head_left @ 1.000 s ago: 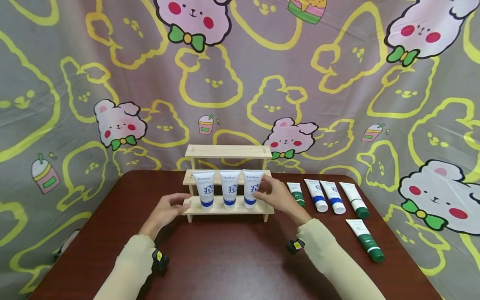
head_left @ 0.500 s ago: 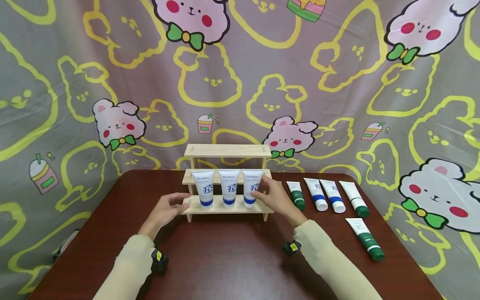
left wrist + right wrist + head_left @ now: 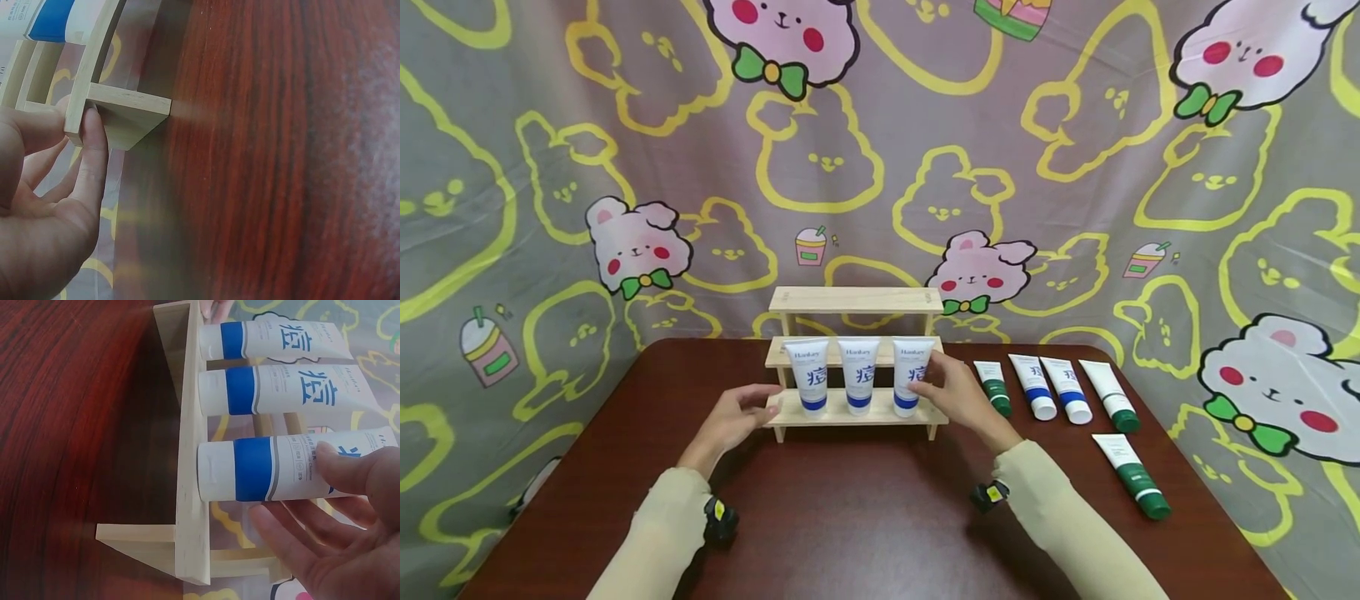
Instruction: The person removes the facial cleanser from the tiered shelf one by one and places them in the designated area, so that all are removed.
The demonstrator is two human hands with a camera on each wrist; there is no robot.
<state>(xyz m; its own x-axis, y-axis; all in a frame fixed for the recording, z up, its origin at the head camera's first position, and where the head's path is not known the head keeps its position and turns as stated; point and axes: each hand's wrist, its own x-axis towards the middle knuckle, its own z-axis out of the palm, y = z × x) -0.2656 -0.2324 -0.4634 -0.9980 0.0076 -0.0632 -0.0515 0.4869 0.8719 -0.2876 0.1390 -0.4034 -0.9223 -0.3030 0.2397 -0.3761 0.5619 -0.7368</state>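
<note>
A three-tier wooden display rack stands on the table. Three white-and-blue squeeze tubes stand cap-down in a row on its lowest shelf: left tube, middle tube and right tube. My right hand holds the right tube from its right side, with the thumb across its front and fingers behind. The tube's cap meets the shelf in the right wrist view. At the rack's left end, my left hand pinches the lowest shelf's end between thumb and forefinger.
Several tubes lie on the table's right side: a small green-capped tube, two blue-banded tubes, a white tube with green cap and a green-and-white tube. A patterned cloth hangs behind.
The right tube has shifted slightly to the right along the lowest shelf with my right hand, widening its gap from the middle tube. My left hand stays at the rack's left end.
</note>
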